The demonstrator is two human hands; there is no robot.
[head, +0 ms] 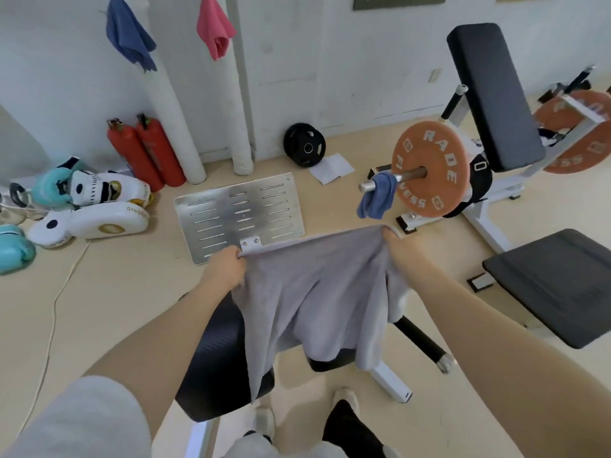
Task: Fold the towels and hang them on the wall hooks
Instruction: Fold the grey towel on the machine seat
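A grey towel (314, 292) hangs spread in front of me, held by its top edge. My left hand (226, 267) grips its left corner and my right hand (396, 246) grips its right corner, stretching the edge taut. The towel's lower part drapes over a black padded bench (218, 368). On the wall at the top left hang a blue towel (130, 34) and a pink towel (215, 26). Another blue towel (378, 195) is draped over the end of a barbell (390, 180).
An orange weight plate (429, 166) and a black incline bench (492, 94) stand at right, with another black pad (555, 282) below. A metal plate (241, 213), two red extinguishers (145, 153), boxing gloves (86, 206) and a black weight (304, 145) lie near the wall.
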